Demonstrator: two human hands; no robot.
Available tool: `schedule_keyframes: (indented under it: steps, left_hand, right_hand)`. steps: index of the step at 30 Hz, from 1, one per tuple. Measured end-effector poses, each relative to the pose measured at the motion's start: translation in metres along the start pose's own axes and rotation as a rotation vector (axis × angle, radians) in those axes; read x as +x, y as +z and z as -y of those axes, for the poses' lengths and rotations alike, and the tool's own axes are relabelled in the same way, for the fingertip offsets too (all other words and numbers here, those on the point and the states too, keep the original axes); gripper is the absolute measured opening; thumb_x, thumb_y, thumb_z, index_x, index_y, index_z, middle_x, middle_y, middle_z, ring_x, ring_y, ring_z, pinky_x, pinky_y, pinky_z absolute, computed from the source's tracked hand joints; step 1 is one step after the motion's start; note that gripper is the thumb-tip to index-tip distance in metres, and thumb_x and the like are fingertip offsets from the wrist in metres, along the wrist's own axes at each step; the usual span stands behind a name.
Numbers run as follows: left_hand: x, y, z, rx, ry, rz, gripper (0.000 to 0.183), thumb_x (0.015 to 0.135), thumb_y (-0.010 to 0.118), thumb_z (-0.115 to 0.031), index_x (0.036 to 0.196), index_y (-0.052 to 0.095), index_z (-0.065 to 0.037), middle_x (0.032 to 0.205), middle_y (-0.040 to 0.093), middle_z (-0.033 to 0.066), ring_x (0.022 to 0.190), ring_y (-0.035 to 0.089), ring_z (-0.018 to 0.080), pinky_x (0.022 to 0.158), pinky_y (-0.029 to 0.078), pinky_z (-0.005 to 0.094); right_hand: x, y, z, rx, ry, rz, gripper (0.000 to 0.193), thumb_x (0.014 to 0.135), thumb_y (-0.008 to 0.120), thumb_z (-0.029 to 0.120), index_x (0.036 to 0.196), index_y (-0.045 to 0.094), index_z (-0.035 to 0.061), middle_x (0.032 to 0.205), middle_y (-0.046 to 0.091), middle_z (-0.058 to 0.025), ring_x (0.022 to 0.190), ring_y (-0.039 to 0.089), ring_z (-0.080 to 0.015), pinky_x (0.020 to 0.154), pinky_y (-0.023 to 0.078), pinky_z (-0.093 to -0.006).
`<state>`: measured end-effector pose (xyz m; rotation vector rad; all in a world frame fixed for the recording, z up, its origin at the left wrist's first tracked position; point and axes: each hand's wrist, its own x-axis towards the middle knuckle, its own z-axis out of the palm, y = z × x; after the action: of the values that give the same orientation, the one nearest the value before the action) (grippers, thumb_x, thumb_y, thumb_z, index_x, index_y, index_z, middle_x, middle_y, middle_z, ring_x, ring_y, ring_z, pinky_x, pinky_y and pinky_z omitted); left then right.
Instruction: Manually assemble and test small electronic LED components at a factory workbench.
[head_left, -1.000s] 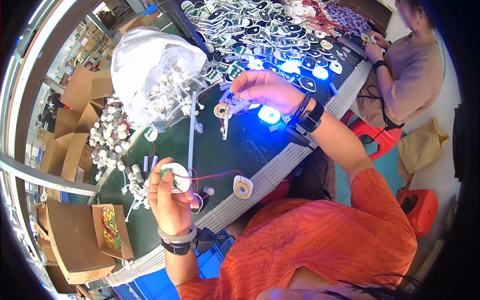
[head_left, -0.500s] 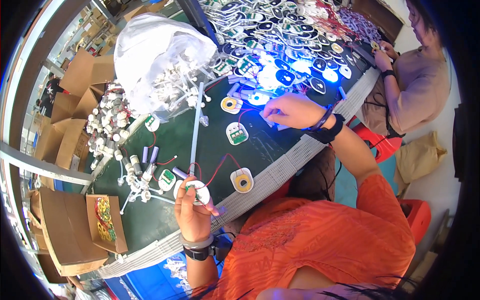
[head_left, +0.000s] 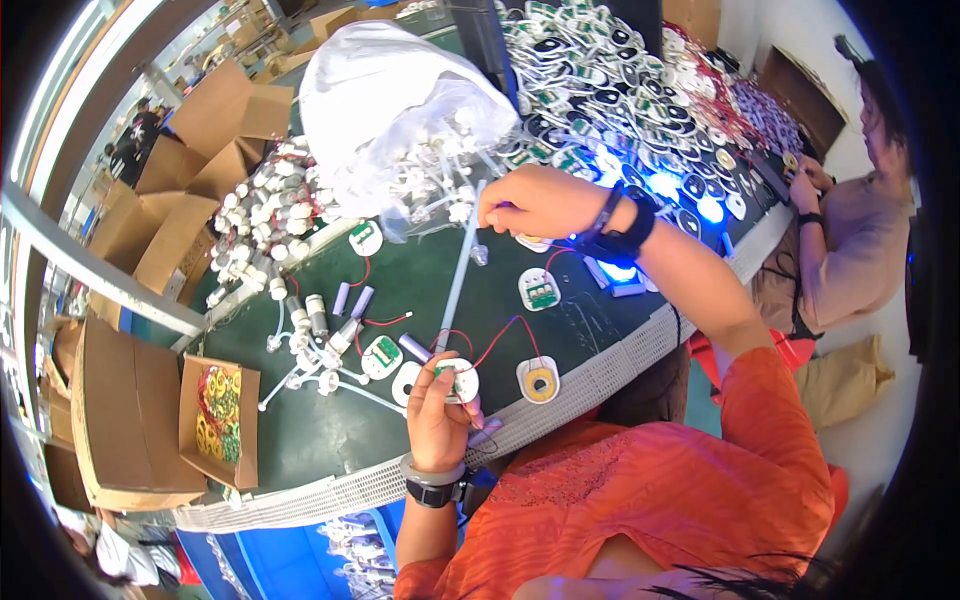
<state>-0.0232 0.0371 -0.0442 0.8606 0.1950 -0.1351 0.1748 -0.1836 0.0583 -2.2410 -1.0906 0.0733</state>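
My left hand (head_left: 440, 420) is closed on a round white casing (head_left: 461, 379) with a green circuit board; red wires run from it to a white casing with a yellow coil (head_left: 540, 381). A lilac cylindrical cell (head_left: 484, 432) shows beside that hand's fingers, close to the table edge. My right hand (head_left: 553, 205) is over the table by the upper end of a translucent tube (head_left: 459, 275). Its fingers are curled together, and what they hold, if anything, is hidden. Below it lies another white casing with a green board (head_left: 540, 289).
A plastic bag of white parts (head_left: 390, 120) stands at the back, beside heaped white-and-grey parts (head_left: 265, 215). Casings (head_left: 590, 90) are piled at the far right, some lit blue. An open carton (head_left: 247, 430) holds coils at left. A co-worker (head_left: 860, 220) works at right.
My right hand has moved left from the blue-lit casings to the upper end of the tube. My left hand keeps its hold on the round casing. The whole view has shifted.
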Motion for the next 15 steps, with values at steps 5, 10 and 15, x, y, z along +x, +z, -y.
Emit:
schedule_keyframes:
  steps: [5, 10, 15]
  left_hand:
    - [0.004, -0.007, 0.000, 0.005, -0.072, 0.023, 0.030, 0.095, 0.054, -0.017, 0.120, 0.053, 0.000, 0.079, 0.061, 0.0073, 0.056, 0.057, 0.0155, 0.045, 0.048, 0.0285]
    - [0.003, -0.006, -0.005, 0.007, -0.134, 0.103, 0.026, 0.096, 0.054, -0.014, 0.119, 0.053, -0.003, 0.086, 0.062, 0.0063, 0.059, 0.058, 0.0116, 0.047, 0.051, 0.0249]
    - [0.004, -0.005, -0.007, 0.012, -0.130, 0.099, 0.027, 0.097, 0.051, -0.014, 0.120, 0.053, 0.000, 0.082, 0.062, 0.0069, 0.058, 0.057, 0.0122, 0.047, 0.049, 0.0254]
  right_hand:
    - [0.046, 0.036, 0.009, 0.228, 0.089, 0.230, 0.018, 0.091, 0.053, 0.012, 0.100, 0.064, -0.0003, 0.083, 0.068, -0.0093, 0.070, 0.066, -0.0137, 0.067, 0.052, -0.0293]
    - [0.086, 0.084, 0.026, 0.093, -0.207, 0.266, 0.017, 0.085, 0.057, 0.011, 0.097, 0.065, 0.0020, 0.086, 0.067, -0.0136, 0.079, 0.066, -0.0283, 0.072, 0.050, -0.0374]
    - [0.104, 0.134, 0.050, 0.070, -0.268, 0.236, 0.014, 0.081, 0.057, 0.012, 0.092, 0.065, 0.0068, 0.089, 0.068, -0.0096, 0.083, 0.066, -0.0305, 0.074, 0.052, -0.0405]
